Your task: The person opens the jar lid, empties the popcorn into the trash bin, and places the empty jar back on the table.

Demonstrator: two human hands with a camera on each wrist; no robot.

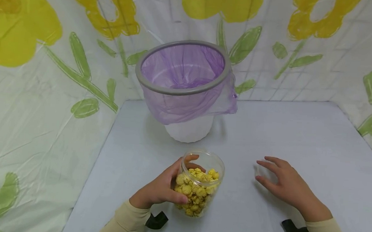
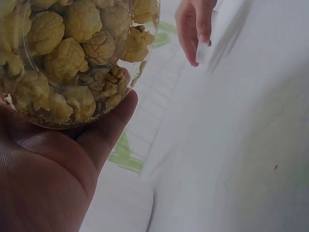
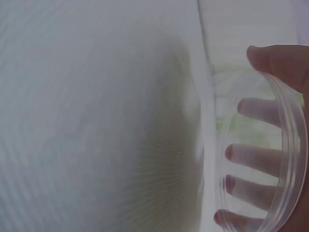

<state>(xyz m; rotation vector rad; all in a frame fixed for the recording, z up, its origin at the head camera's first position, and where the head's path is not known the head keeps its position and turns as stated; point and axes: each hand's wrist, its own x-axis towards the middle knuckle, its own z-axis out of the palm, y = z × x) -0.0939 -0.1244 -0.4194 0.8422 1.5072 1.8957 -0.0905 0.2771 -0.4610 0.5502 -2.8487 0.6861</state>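
Observation:
My left hand (image 1: 161, 190) grips a clear plastic jar (image 1: 220, 172) from its left side, thumb in front and fingers wrapped behind. Yellow popcorn (image 1: 196, 193) fills the lower part of the jar, whose top is uncovered and tips slightly. In the left wrist view, the palm supports the jar (image 2: 72, 96) low on its wall. Apart to the right, my right hand (image 1: 285, 184) holds a clear round lid (image 3: 292, 159) by its edge. The right wrist view shows its thumb at the upper rim and the other fingers spread behind the see-through plastic.
Behind the jar stands a white bin (image 1: 189, 130) lined with a purple bag (image 1: 186, 107) under a grey ring (image 1: 182, 92). A pale table (image 1: 273, 131) lies beneath. Flower-printed sheeting (image 1: 40, 122) hangs at the back and sides. Small black pieces (image 1: 156, 220) sit beside both cuffs.

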